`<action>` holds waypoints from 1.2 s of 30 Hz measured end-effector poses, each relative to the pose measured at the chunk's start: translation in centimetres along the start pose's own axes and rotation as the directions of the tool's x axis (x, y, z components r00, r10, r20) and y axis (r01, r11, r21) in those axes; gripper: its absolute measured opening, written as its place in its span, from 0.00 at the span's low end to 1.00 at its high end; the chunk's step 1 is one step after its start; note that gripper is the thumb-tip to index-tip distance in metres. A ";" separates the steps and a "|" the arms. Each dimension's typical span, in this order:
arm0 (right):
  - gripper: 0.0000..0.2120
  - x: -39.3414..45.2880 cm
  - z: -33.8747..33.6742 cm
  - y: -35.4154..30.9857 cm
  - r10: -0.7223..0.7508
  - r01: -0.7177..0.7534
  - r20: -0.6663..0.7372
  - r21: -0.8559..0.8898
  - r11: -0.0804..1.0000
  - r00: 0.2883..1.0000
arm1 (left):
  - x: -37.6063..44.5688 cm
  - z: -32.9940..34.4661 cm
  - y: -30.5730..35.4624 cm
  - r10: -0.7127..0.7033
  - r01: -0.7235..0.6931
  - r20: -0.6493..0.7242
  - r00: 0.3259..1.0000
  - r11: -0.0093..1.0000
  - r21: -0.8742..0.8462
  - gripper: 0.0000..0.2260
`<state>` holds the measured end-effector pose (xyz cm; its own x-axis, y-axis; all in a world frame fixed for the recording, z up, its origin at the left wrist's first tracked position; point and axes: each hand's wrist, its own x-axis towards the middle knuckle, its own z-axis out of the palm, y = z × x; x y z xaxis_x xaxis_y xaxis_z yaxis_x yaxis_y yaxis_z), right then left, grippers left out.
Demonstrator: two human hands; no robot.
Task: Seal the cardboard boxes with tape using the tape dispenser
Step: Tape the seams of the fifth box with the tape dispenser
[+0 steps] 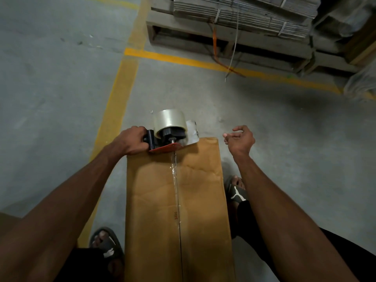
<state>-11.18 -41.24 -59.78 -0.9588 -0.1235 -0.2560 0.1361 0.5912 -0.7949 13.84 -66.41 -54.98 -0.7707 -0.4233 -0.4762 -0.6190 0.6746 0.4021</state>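
A brown cardboard box [154, 200] stands on the floor between my feet, its top flaps closed. A strip of clear tape [175, 180] runs along the centre seam. My left hand [132, 142] grips the black handle of the tape dispenser [169, 132], which sits at the box's far edge with its red base plate on the cardboard and a clear tape roll on top. Just beyond the box's far right corner, my right hand [240, 139] hovers in the air with loosely curled fingers, holding nothing.
Yellow floor lines [114, 106] cross the grey concrete. A wooden pallet [223, 37] with strapped bundles of flat cardboard stands ahead at the top right, loose straps hanging from it. My sandalled feet [107, 245] flank the box.
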 end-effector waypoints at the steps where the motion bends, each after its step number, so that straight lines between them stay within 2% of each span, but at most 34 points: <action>1: 0.16 0.1 0.1 0.1 -0.001 0.001 -0.004 0.009 1.000 1.000 | 0.1 0.1 -0.1 -0.004 0.004 0.000 1.000 1.000 0.009 0.13; 4: 0.15 0.3 0.6 0.7 0.008 -0.008 -0.009 0.028 1.000 1.000 | 0.6 0.3 -0.4 -0.022 0.022 0.011 1.000 1.000 0.011 0.13; 8: 0.15 -0.2 1.5 1.8 0.121 -0.120 0.000 0.128 0.985 0.993 | 1.0 0.4 -0.7 -0.025 0.025 0.025 0.999 1.000 0.016 0.14; 10: 0.19 -1.1 2.2 2.0 0.224 -0.215 -0.007 0.251 0.944 0.975 | 0.9 0.4 -0.7 -0.034 0.033 0.032 0.999 0.999 0.034 0.15; 12: 0.29 -2.4 2.4 1.8 0.341 -0.312 -0.008 0.384 0.869 0.940 | 0.8 0.4 -0.6 -0.041 0.040 0.037 0.998 0.998 0.043 0.15; 13: 0.33 -2.9 2.5 2.0 0.365 -0.342 0.006 0.363 0.867 0.931 | 0.7 0.3 -0.5 -0.040 0.038 0.035 0.999 0.998 0.047 0.15; 15: 0.40 -3.5 2.0 2.6 0.365 -0.367 0.040 0.111 0.924 0.930 | 0.7 0.1 -0.3 -0.042 0.040 0.032 0.999 0.997 0.059 0.14; 16: 0.40 -3.7 1.7 2.6 0.371 -0.371 0.007 0.047 0.928 0.929 | 0.8 0.2 -0.2 -0.044 0.042 0.030 0.999 0.997 0.069 0.12; 17: 0.36 -3.9 1.7 2.3 0.356 -0.353 -0.052 0.061 0.934 0.933 | 0.8 0.2 -0.2 -0.049 0.046 0.027 0.998 0.996 0.082 0.11; 19: 0.15 -4.2 2.2 1.2 0.169 -0.159 -0.134 0.078 0.984 0.977 | 1.0 0.3 -0.3 -0.059 0.057 0.011 0.998 0.994 0.096 0.10; 20: 0.07 -4.8 2.5 0.7 0.080 -0.073 -0.131 0.056 0.996 0.988 | 1.0 0.4 -0.3 -0.058 0.057 0.008 0.998 0.994 0.098 0.11; 22: 0.11 -6.2 2.9 0.1 0.011 -0.008 -0.104 0.025 1.000 0.995 | 0.9 0.5 -0.3 -0.060 0.060 0.007 0.998 0.994 0.095 0.11; 24: 0.14 -7.7 3.1 0.1 -0.050 0.040 -0.067 -0.134 0.990 0.997 | 0.8 0.5 -0.2 -0.069 0.069 0.008 0.998 0.994 0.087 0.11; 25: 0.16 -8.5 3.4 0.2 -0.136 0.127 -0.025 -0.220 0.967 0.990 | 0.8 0.4 -0.2 -0.069 0.069 0.006 0.998 0.994 0.082 0.12; 27: 0.20 -9.7 4.4 0.2 -0.326 0.350 0.131 -0.273 0.896 0.936 | 0.6 0.3 0.0 -0.066 0.066 0.003 0.998 0.995 0.076 0.13; 29: 0.19 -10.5 5.4 0.4 -0.405 0.486 0.306 -0.269 0.831 0.862 | 0.5 0.2 0.0 -0.065 0.065 0.001 0.998 0.995 0.069 0.14; 31: 0.19 -10.7 5.9 0.5 -0.405 0.518 0.370 -0.289 0.805 0.836 | 0.4 0.2 0.1 -0.060 0.060 0.002 0.998 0.996 0.063 0.15; 36: 0.17 -10.2 5.1 -0.4 -0.326 0.545 0.466 -0.482 0.686 0.823 | 0.0 0.1 -0.1 -0.043 0.042 0.002 0.999 0.996 0.073 0.14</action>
<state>-0.22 -44.32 -59.66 -0.7167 -0.6656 -0.2082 -0.5491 0.7226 -0.4200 13.90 -66.46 -55.11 -0.7433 -0.4505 -0.4946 -0.6385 0.6985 0.3233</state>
